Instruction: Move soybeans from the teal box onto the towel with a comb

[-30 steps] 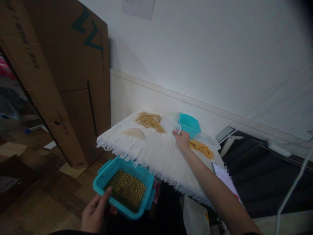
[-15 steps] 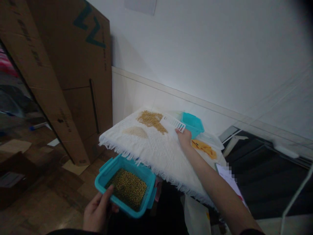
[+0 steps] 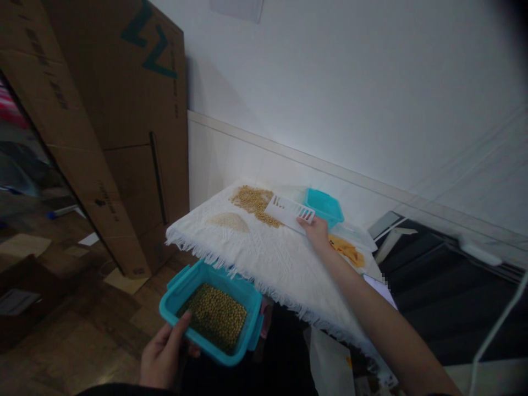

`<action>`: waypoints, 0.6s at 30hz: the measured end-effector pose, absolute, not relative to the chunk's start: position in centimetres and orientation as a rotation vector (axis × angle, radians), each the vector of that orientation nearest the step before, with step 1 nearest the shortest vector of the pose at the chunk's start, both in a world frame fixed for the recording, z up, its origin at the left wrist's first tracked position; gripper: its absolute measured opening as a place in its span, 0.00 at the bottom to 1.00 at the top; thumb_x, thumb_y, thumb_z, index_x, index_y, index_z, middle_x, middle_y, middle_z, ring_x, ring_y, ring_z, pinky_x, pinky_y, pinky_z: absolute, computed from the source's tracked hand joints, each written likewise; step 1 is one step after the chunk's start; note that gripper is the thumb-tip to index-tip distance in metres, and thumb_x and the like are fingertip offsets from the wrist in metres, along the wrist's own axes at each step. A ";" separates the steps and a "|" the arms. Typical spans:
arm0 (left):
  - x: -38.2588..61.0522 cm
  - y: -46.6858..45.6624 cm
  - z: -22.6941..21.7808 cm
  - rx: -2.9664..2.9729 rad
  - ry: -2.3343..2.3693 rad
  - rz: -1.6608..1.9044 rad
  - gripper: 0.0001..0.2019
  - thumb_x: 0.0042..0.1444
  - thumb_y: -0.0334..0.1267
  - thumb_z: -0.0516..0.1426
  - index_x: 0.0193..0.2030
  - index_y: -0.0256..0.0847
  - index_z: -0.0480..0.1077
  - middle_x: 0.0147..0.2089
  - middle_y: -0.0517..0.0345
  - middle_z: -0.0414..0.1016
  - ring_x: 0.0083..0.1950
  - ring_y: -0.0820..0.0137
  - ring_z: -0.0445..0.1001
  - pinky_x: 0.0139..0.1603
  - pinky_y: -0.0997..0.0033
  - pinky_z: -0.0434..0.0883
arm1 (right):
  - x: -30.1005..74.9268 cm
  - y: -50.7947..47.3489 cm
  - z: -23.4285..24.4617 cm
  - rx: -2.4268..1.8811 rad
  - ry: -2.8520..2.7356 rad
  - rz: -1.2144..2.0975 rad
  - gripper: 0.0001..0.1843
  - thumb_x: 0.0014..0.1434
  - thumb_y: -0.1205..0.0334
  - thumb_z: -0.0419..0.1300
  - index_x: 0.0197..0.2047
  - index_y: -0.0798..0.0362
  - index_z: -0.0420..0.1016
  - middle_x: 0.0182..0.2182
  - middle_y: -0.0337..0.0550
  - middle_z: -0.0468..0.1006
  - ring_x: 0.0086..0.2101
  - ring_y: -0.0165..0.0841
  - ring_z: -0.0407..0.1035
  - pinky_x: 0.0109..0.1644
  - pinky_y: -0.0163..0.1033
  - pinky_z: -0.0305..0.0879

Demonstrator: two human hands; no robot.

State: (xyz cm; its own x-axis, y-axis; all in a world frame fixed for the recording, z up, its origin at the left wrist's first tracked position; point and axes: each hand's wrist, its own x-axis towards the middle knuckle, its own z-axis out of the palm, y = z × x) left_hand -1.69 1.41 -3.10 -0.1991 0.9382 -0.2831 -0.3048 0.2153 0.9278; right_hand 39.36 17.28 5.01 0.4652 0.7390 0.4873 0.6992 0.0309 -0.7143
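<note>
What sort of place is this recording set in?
Likely a spare room at home used as a makeshift workspace: a fringed white cloth drapes a small surface against a plain wall, large cardboard boxes lean beside it, and the floor is wood-look. A loose bean pile lies on the cloth.

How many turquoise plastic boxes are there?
2. A bean-filled box is in the left hand below the edge of the table; the other box sits on its far side, by the right hand and its scoop.

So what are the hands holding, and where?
Left hand grips the teal plastic box of beans by its near rim; right hand holds the white slotted plastic scoop by its end.
</note>
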 end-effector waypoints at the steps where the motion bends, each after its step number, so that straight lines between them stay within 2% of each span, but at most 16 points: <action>1: -1.7 1.4 -3.2 0.680 1.281 1.295 0.19 0.41 0.53 0.68 0.21 0.40 0.70 0.15 0.62 0.68 0.16 0.72 0.65 0.17 0.73 0.65 | 39.4 17.2 5.1 -1.677 -1.251 0.061 0.17 0.50 0.51 0.65 0.36 0.57 0.82 0.36 0.49 0.84 0.37 0.44 0.76 0.42 0.44 0.69; 8: -1.8 1.4 -3.3 0.707 1.292 1.287 0.20 0.43 0.54 0.67 0.19 0.41 0.69 0.14 0.62 0.68 0.15 0.72 0.65 0.16 0.73 0.64 | 39.4 17.2 5.4 -1.645 -1.270 0.196 0.21 0.42 0.49 0.69 0.34 0.57 0.81 0.29 0.45 0.83 0.31 0.40 0.75 0.36 0.41 0.69; 10: -1.7 1.4 -3.2 0.706 1.277 1.288 0.19 0.43 0.53 0.67 0.19 0.40 0.69 0.14 0.62 0.68 0.16 0.72 0.65 0.17 0.73 0.65 | 39.3 17.1 5.7 -1.615 -1.266 0.222 0.24 0.40 0.51 0.69 0.39 0.57 0.81 0.31 0.45 0.83 0.32 0.40 0.76 0.37 0.41 0.69; 13: -1.8 1.4 -3.3 0.691 1.273 1.281 0.19 0.44 0.53 0.67 0.20 0.40 0.70 0.15 0.62 0.68 0.16 0.72 0.65 0.17 0.73 0.65 | 38.9 16.8 6.6 -1.516 -1.307 0.262 0.28 0.43 0.55 0.67 0.49 0.55 0.77 0.36 0.46 0.84 0.37 0.40 0.78 0.42 0.42 0.71; 15: -1.9 1.4 -3.4 0.682 1.287 1.266 0.19 0.43 0.53 0.67 0.21 0.40 0.71 0.15 0.62 0.68 0.15 0.72 0.65 0.16 0.73 0.65 | 38.6 16.5 7.4 -1.518 -1.408 0.203 0.25 0.45 0.59 0.64 0.49 0.53 0.77 0.38 0.45 0.84 0.40 0.40 0.78 0.46 0.43 0.70; 18: -1.9 1.4 -3.5 0.691 1.298 1.252 0.19 0.44 0.54 0.67 0.21 0.40 0.71 0.15 0.62 0.68 0.15 0.72 0.65 0.17 0.73 0.64 | 38.3 16.5 9.2 -1.656 -1.576 0.019 0.16 0.48 0.64 0.60 0.41 0.51 0.82 0.37 0.42 0.84 0.39 0.39 0.77 0.46 0.42 0.68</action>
State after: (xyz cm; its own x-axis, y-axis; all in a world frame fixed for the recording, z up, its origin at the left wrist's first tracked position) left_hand -1.94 1.41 -3.45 -0.1795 0.9319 -0.3153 -0.2815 0.2585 0.9241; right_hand 38.34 16.51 9.16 0.2130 0.8332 0.5104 0.8203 0.1313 -0.5566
